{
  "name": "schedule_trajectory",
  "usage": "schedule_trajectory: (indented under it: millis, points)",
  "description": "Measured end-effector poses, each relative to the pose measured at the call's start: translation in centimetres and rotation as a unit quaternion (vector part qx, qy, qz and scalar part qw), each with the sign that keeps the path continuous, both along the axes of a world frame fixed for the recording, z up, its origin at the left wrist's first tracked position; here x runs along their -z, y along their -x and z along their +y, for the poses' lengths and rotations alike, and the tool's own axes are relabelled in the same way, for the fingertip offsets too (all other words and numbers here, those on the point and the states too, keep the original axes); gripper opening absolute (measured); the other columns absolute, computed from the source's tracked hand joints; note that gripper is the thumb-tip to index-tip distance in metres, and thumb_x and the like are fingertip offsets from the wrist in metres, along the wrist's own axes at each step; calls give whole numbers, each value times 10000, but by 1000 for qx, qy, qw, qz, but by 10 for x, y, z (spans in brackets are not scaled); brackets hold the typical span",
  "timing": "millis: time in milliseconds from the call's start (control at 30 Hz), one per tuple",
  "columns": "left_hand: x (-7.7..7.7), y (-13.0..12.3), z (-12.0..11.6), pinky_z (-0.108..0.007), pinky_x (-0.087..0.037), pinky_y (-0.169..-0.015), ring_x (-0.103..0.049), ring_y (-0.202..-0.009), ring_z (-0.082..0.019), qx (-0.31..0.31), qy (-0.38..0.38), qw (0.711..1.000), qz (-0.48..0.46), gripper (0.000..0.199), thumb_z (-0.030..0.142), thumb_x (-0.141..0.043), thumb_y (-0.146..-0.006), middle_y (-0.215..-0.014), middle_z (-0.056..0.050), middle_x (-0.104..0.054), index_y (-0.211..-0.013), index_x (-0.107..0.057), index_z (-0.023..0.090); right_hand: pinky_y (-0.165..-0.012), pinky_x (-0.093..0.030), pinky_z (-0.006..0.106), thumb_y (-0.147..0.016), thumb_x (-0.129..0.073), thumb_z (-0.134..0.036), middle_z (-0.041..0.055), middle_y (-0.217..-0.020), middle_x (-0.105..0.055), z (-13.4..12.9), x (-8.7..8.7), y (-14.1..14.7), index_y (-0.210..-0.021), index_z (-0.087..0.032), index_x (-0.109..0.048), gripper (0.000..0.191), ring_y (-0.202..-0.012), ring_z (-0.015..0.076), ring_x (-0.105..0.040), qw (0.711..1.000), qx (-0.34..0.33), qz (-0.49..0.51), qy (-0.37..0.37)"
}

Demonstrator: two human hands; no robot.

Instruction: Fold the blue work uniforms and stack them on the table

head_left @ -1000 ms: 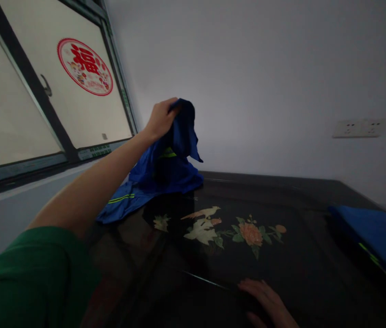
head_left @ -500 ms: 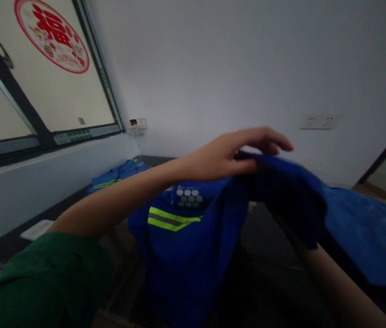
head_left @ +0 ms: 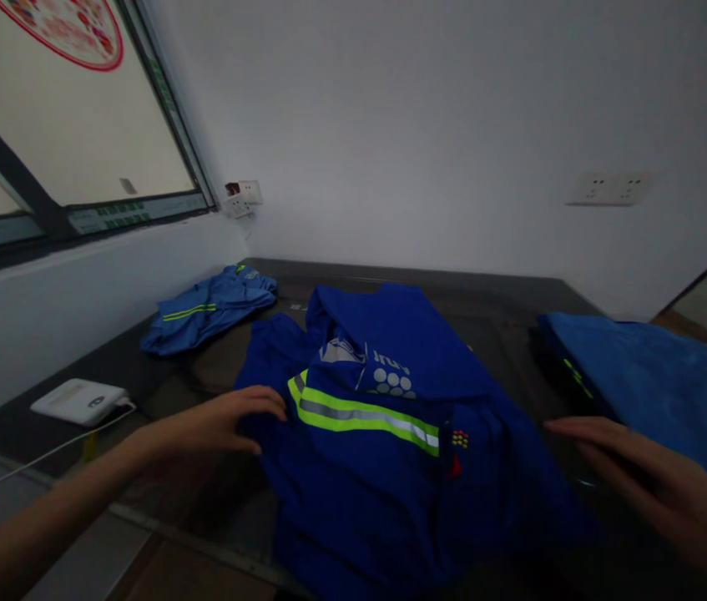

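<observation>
A dark blue garment (head_left: 359, 467) lies spread and wrinkled on the dark table (head_left: 484, 300), with yellow-green and silver stripes, white print and a small red and yellow mark. At its left edge is my left hand (head_left: 228, 421), thumb and fingers apart, nothing held. To the right of the garment, my right hand (head_left: 647, 467) hovers with fingers stretched out and holds nothing.
A lighter blue garment (head_left: 212, 309) with yellow stripes lies at the back left. Nearer on the left sits a white device (head_left: 81, 401) with a cable. Folded blue cloth (head_left: 672, 376) rests at the right. Wall and window stand behind and left.
The dark blue garment, lifted by my hands before, now lies on the table. My left hand has moved down and left, off the cloth; my right hand has come out from under it.
</observation>
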State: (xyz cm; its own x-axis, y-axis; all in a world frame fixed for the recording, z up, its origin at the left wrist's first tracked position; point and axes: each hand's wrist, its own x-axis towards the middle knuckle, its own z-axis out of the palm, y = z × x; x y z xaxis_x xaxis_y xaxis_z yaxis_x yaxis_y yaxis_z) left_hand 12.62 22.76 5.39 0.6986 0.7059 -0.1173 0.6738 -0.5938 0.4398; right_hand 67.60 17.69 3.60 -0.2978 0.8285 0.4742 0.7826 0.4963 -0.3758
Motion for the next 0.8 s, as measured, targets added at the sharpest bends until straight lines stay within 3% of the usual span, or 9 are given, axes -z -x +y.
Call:
schedule_trajectory:
  millis: [100,200,333,433,500,567,667,733,800]
  points:
    - [26,1,-21,-387,-378,-1092,-461,-1294,-248,54,-43,996,51,614,180,-682,-773,-1418,-50,-482,-1339,-509,342,-838,-591,295,-904,-501,-249,8,-1220,-668,-33,-4,60,-1270,-386,-590,401,-1062,204,-664,985,-156,-67,-30]
    - [45,1,-21,-443,-324,-1127,-465,-1290,-252,101,-107,984,97,604,121,-588,-817,-1399,-69,-502,-1370,-479,340,-993,-513,370,-898,-524,-189,-13,-1280,-636,-35,11,107,-1302,-366,-566,443,-1176,208,-598,943,-280,-175,-36]
    - [65,4,-8,-408,-389,-1073,-542,-1196,-227,92,-184,974,98,343,165,-451,-930,-1265,-71,-608,-1214,-600,285,-1069,-418,478,-900,-534,-153,8,-1260,-646,-9,45,121,-1190,-297,-638,340,-1193,219,-576,940,-263,-211,-49]
    - [66,-3,-9,-306,-474,-945,-618,-1049,-186,63,-169,982,55,287,201,-375,-972,-1111,-63,-674,-1053,-648,234,-1073,-402,484,-893,-519,-134,26,-1229,-655,-3,60,116,-1080,-262,-668,270,-1160,211,-588,953,-232,-193,-21]
    - [54,-15,-15,-249,-498,-836,-651,-932,-164,51,-115,992,22,293,225,-360,-980,-1015,-55,-695,-1012,-651,216,-1045,-429,467,-897,-487,-127,35,-1133,-682,-8,56,111,-984,-241,-671,233,-1082,201,-620,959,-227,-168,36]
    - [30,-29,-25,-229,-496,-778,-659,-858,-156,45,-46,998,-7,302,265,-361,-984,-952,-41,-705,-1012,-657,216,-941,-510,399,-914,-452,-150,31,-1003,-696,-17,39,104,-930,-238,-655,222,-952,181,-652,957,-227,-124,130]
    - [-19,-48,-36,-250,-497,-797,-650,-842,-170,1,37,998,-57,332,397,-390,-972,-938,-18,-714,-1025,-678,241,-747,-572,308,-938,-457,-318,26,-927,-696,-29,-4,81,-957,-266,-648,200,-839,183,-665,941,-201,-30,270]
    - [-48,-59,-31,-272,-511,-804,-645,-868,-193,-76,77,987,-118,383,514,-427,-931,-964,-12,-713,-1030,-685,249,-694,-582,308,-915,-469,-488,39,-924,-700,-27,-37,64,-966,-275,-659,290,-817,205,-673,935,-163,38,312]
    - [-63,-68,-16,-289,-527,-795,-645,-900,-215,-155,127,962,-185,448,598,-459,-880,-990,-17,-711,-1053,-676,246,-668,-580,318,-882,-449,-606,49,-900,-698,-13,-62,50,-971,-264,-661,413,-786,215,-673,937,-115,99,315]
